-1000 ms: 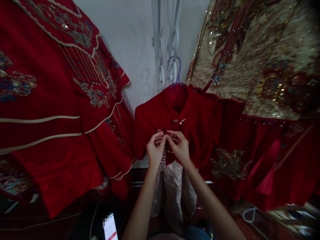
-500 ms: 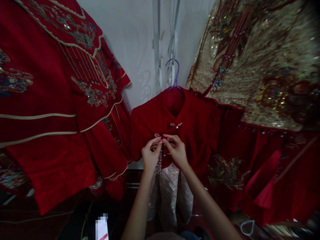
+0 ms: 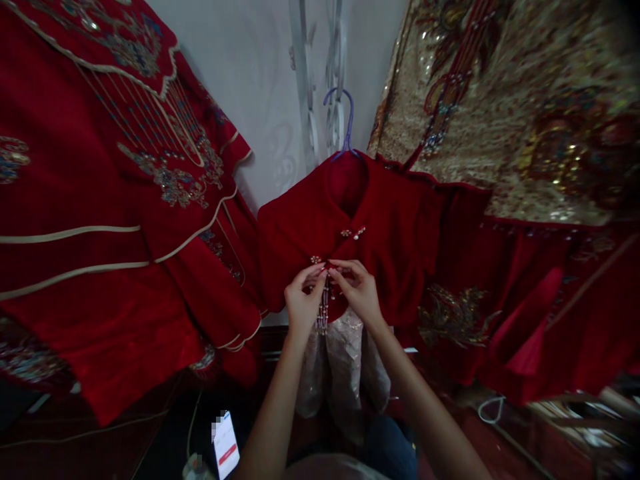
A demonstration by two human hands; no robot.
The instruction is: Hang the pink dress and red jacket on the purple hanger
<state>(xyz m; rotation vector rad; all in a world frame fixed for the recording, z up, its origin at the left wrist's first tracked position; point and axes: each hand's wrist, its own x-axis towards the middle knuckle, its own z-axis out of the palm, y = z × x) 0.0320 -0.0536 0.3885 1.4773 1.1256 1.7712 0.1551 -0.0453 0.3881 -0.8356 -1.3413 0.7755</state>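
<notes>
A short red jacket (image 3: pixel 300 213) with a stand collar hangs on a purple hanger (image 3: pixel 349 120) in front of me. A beaded knot fastener (image 3: pixel 353 233) closes it below the collar, and a bead flower (image 3: pixel 315 260) sits lower on its front. My left hand (image 3: pixel 304 293) pinches the jacket's front edge under that flower. Thumb and fingers of my right hand (image 3: pixel 357 288) are closed on the same spot, tips almost meeting the left's. Whatever small part lies between the fingertips is hidden. A bead tassel (image 3: pixel 323 313) dangles just below them.
Embroidered red garments (image 3: pixel 100 233) hang close on the left. On the right hangs a gold sequinned garment (image 3: pixel 500 147) over red cloth. Clear plastic wrapping (image 3: pixel 345 360) shows below the jacket. A lit phone (image 3: pixel 226 448) lies low on the left, near a thin cable (image 3: pixel 193 423).
My view has tilted down a little, so the hanger and jacket appear higher and more of the phone shows. Both hands stay pinched at the jacket front, and the tassel hangs slightly further right.
</notes>
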